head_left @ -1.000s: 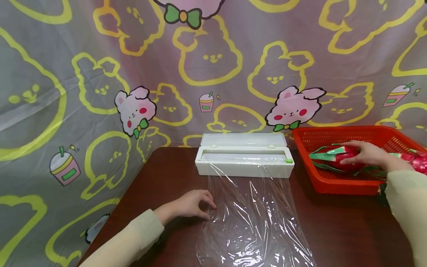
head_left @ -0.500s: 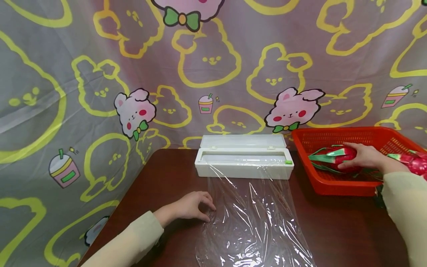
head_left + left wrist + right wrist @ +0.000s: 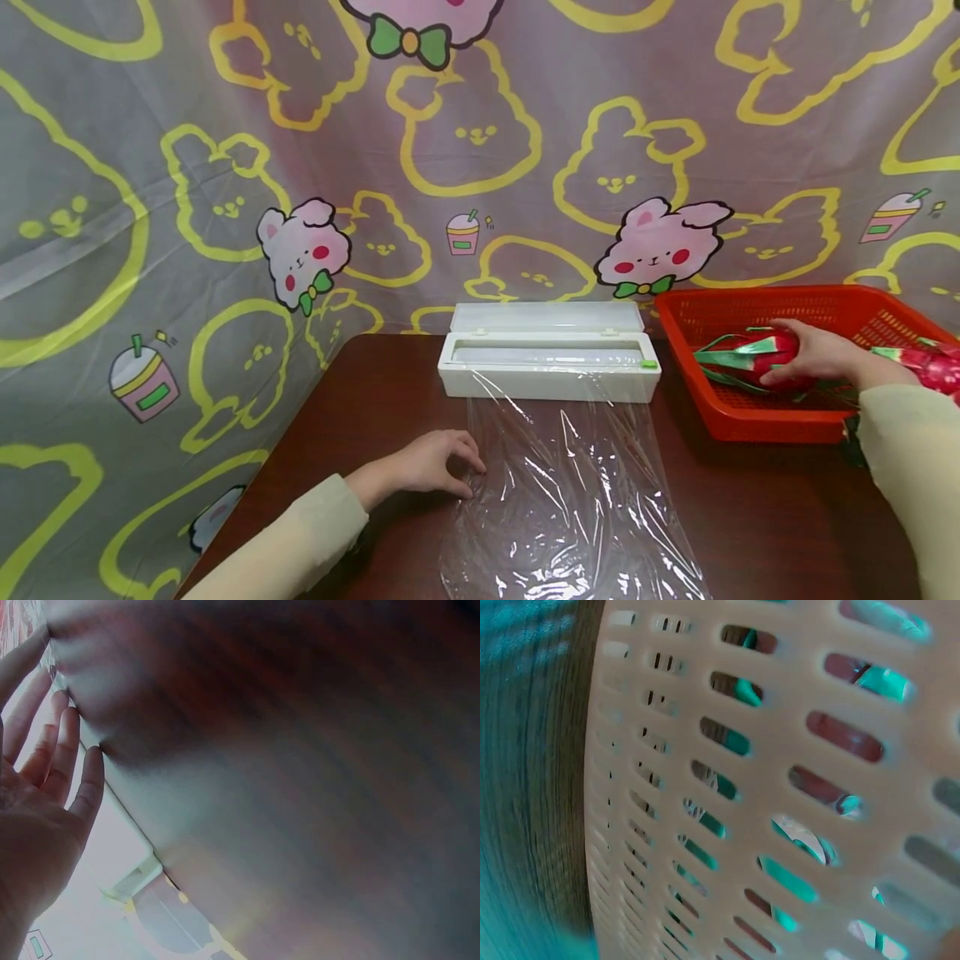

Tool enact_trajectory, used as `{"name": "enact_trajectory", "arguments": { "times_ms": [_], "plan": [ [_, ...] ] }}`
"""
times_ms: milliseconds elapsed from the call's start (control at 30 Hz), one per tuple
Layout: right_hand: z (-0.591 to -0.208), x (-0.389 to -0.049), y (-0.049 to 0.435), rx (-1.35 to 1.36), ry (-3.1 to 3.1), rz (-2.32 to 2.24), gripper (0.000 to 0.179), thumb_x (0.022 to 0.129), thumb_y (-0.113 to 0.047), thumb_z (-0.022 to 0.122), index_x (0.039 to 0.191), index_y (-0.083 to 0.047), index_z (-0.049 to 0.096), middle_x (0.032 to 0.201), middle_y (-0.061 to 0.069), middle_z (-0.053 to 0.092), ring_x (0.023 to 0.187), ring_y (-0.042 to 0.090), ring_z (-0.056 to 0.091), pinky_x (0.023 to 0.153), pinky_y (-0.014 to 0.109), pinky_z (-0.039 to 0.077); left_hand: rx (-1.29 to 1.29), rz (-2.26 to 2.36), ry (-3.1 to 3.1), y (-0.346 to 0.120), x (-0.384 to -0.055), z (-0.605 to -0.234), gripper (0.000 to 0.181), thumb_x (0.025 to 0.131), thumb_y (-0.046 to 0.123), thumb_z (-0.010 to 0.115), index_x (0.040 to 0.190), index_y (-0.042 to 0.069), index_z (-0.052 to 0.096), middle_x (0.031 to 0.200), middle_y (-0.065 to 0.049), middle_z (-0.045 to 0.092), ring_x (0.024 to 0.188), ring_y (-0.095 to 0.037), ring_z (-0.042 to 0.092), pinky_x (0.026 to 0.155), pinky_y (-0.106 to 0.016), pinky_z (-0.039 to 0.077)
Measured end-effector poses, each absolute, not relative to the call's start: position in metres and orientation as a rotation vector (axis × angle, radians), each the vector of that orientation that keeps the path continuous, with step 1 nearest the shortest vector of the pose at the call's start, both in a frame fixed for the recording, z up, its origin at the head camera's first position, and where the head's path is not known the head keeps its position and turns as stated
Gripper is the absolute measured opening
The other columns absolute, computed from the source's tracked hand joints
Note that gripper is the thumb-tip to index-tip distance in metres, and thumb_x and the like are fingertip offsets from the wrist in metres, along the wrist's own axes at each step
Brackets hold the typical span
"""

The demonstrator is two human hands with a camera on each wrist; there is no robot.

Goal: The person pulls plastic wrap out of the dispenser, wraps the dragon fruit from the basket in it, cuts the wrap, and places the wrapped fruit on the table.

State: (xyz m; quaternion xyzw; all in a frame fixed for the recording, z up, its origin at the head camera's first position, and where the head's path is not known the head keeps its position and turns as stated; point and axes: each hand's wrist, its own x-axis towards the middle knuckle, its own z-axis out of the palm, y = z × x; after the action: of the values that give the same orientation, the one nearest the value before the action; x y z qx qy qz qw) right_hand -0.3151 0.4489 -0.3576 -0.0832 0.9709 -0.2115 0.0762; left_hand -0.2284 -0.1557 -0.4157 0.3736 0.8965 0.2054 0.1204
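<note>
Inside the red basket [image 3: 780, 427], my right hand [image 3: 821, 352] grips a red dragon fruit [image 3: 780, 348] with green leaf tips, thumb on the near side and fingers over the top. In the right wrist view the slotted basket wall [image 3: 787, 697] hides that hand and most of the fruit. A sheet of clear cling film [image 3: 555, 492] runs toward me over the table from a white dispenser box [image 3: 547, 383]. At the film's left edge rests my left hand [image 3: 431, 464], fingers loosely bent. The left wrist view shows its fingertips [image 3: 91, 761] down at the tabletop.
Another dragon fruit [image 3: 937, 367] lies at the basket's right end. The dispenser's lid [image 3: 547, 317] stands raised at the back, with a green slider [image 3: 649, 364] at its right. A cartoon-printed curtain [image 3: 337, 150] borders the dark brown table [image 3: 375, 383] behind and on the left.
My right hand has shifted slightly left and lower around the dragon fruit, which has turned a little. The left hand and the film keep their places.
</note>
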Motion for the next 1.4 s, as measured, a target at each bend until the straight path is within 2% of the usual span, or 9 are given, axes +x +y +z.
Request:
{"name": "enact_trajectory", "arguments": {
  "times_ms": [100,367,867,1400],
  "plan": [
    [-0.3569,-0.3164,0.4479,-0.252,2.911,-0.601,0.114,0.068,-0.046,0.085,0.139,0.015,0.021,0.120,0.043,0.040,0.099,0.052,0.045,0.084,0.067,0.040,1.097,0.605,2.620,-0.1563,-0.2286,-0.4161,0.029,0.076,0.028,0.085,0.103,0.023,0.077,0.100,0.015,0.057,0.097,-0.007,0.053,0.091,-0.030,0.043],
    [-0.3566,-0.3133,0.4458,-0.272,2.960,-0.581,0.107,0.067,-0.045,0.086,0.135,0.012,0.027,0.117,0.041,0.043,0.099,0.051,0.046,0.084,0.069,0.038,1.110,0.613,2.615,-0.1567,-0.2294,-0.4189,0.029,0.076,0.028,0.085,0.103,0.022,0.077,0.099,0.016,0.057,0.096,-0.006,0.053,0.090,-0.029,0.043],
    [-0.3580,-0.3109,0.4458,-0.227,2.975,-0.578,0.116,0.061,-0.056,0.085,0.135,0.013,0.028,0.112,0.040,0.048,0.095,0.049,0.049,0.080,0.065,0.042,1.124,0.618,2.619,-0.1573,-0.2294,-0.4203,0.029,0.076,0.027,0.085,0.103,0.021,0.077,0.100,0.015,0.057,0.097,-0.006,0.054,0.091,-0.028,0.044],
    [-0.3560,-0.3083,0.4449,-0.209,3.031,-0.543,0.115,0.062,-0.055,0.085,0.137,0.012,0.027,0.115,0.043,0.045,0.098,0.055,0.045,0.082,0.068,0.039,1.116,0.618,2.607,-0.1569,-0.2294,-0.4191,0.030,0.076,0.027,0.085,0.104,0.021,0.077,0.099,0.014,0.058,0.096,-0.007,0.054,0.090,-0.029,0.044]
  ]
}}
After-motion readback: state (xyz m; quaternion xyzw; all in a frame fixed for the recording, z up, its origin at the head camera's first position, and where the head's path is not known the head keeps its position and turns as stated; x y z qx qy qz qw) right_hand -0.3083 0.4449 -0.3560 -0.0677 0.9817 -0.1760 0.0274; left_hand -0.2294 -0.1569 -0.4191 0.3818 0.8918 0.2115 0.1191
